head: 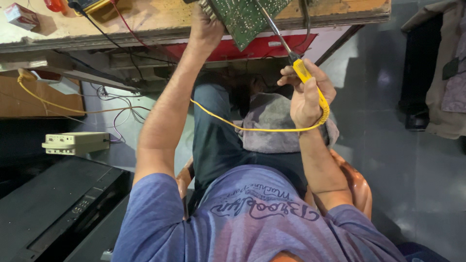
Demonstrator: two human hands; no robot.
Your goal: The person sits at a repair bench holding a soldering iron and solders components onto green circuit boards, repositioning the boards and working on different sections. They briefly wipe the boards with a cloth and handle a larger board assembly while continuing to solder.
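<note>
My left hand (206,30) is raised to the bench edge and grips a green circuit board (245,17) by its lower corner, holding it tilted over the edge. My right hand (307,94) is closed around the yellow handle of a soldering iron (303,73). Its dark metal shaft points up and to the left across the board's face. The tip is cut off by the top of the frame. A yellow cord (252,128) runs from the handle's end, across my lap, towards the left. A grey cloth (272,121) lies on my knees under the hands.
A worn wooden bench (145,22) spans the top, with wires and a small box (22,17) on it. A beige box (75,143) and a black device (53,204) sit at the left. I sit on an orange chair (360,187). Clothing (446,73) hangs at the right.
</note>
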